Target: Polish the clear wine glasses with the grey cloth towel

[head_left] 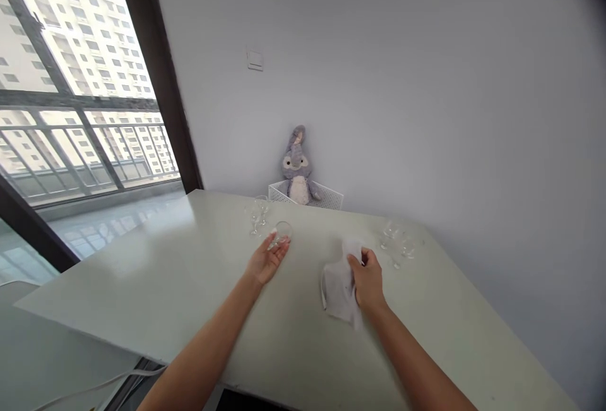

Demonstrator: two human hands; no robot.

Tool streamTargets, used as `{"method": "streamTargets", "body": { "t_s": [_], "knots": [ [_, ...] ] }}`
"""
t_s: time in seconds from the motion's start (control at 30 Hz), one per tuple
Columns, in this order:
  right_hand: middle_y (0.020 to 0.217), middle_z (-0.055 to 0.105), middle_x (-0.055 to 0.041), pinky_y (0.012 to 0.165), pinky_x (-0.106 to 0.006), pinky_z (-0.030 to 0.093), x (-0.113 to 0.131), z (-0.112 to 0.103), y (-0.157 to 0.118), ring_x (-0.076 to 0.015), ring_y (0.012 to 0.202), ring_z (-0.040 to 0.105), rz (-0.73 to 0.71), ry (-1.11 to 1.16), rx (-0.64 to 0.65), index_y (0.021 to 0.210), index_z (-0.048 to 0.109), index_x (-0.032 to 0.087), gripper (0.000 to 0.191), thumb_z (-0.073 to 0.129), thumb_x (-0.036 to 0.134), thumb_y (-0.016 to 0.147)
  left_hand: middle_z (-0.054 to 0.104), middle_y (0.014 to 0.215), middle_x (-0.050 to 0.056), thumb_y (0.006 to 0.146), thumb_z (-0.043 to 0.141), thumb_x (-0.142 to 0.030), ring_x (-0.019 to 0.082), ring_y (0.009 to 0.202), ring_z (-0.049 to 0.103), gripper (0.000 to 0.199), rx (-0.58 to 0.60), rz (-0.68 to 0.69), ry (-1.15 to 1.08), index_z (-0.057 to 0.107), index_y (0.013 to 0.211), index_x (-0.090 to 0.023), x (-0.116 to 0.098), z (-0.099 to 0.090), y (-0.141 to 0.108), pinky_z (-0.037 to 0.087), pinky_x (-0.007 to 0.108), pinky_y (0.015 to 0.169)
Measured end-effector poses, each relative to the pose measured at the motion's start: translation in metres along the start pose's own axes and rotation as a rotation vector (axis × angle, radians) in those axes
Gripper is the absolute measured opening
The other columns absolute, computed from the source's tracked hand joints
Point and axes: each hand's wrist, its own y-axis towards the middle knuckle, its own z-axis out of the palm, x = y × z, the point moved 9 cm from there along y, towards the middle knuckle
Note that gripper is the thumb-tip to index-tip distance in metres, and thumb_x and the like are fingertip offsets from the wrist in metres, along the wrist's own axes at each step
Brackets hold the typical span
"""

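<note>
My left hand (267,259), half open, touches a clear glass (283,231) at twelve o'clock on the worktop (142,285); my right hand (368,279) grips a white cloth (338,291), stemmed glasses (396,242) at one o'clock.

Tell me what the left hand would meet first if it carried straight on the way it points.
The clear drinking glass just ahead of the left hand. Its fingertips seem to be at the glass already, though depth is hard to judge from this view.
</note>
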Motion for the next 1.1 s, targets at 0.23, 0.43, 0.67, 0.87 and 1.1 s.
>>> {"method": "streamTargets", "body": {
  "t_s": [0.23, 0.43, 0.67, 0.87, 1.1],
  "knots": [
    [0.109, 0.056, -0.0063, 0.080, -0.032, 0.043, 0.059, 0.079, -0.031, -0.0193, 0.091, 0.054, -0.233, -0.015, 0.412, 0.115, 0.049, 0.020, 0.049, 0.058, 0.028, 0.068, 0.062, 0.095, 0.005, 0.077, 0.057, -0.029, 0.015, 0.086, 0.060, 0.030, 0.325, -0.052, 0.131, 0.051, 0.104, -0.017, 0.065, 0.044, 0.000, 0.046, 0.028, 0.082],
    [0.082, 0.062, -0.0014, 0.061, -0.028, 0.049, 0.008, 0.099, -0.048, -0.0151, 0.067, 0.058, -0.040, 0.090, 0.673, 0.112, 0.052, 0.023, 0.039, 0.054, 0.036, 0.075, 0.058, 0.081, 0.000, 0.073, 0.061, -0.030, 0.010, 0.059, 0.057, 0.038, 0.353, -0.053, 0.329, 0.045, 0.107, -0.022, 0.085, 0.029, -0.003, 0.045, 0.021, 0.050],
    [0.073, 0.063, -0.0021, 0.053, -0.026, 0.047, -0.047, 0.088, -0.047, -0.0154, 0.060, 0.061, 0.340, 0.394, 0.730, 0.097, 0.057, 0.018, 0.034, 0.062, 0.039, 0.071, 0.059, 0.088, 0.004, 0.067, 0.067, -0.029, 0.014, 0.073, 0.057, 0.050, 0.469, 0.055, 0.730, 0.047, 0.112, -0.020, 0.089, 0.043, -0.013, 0.047, 0.025, 0.063],
    [0.067, 0.062, -0.0003, 0.052, -0.026, 0.047, -0.043, 0.080, -0.045, -0.0119, 0.050, 0.058, 0.470, 0.590, 0.650, 0.091, 0.056, 0.018, 0.030, 0.058, 0.042, 0.074, 0.049, 0.121, 0.010, 0.066, 0.066, -0.033, 0.022, 0.108, 0.046, 0.047, 0.504, 0.239, 0.868, 0.054, 0.111, -0.022, 0.071, 0.048, -0.014, 0.040, 0.033, 0.087],
    [0.084, 0.065, -0.0038, 0.074, -0.030, 0.043, -0.005, 0.082, -0.059, -0.0208, 0.083, 0.058, -0.224, -0.143, 0.711, 0.082, 0.064, 0.021, 0.017, 0.059, 0.021, 0.066, 0.043, 0.046, -0.003, 0.079, 0.034, -0.057, 0.008, 0.041, 0.041, 0.053, 0.256, 0.121, 1.056, 0.058, 0.072, -0.011, 0.072, 0.019, 0.003, 0.036, 0.020, 0.042]
  ]
}}
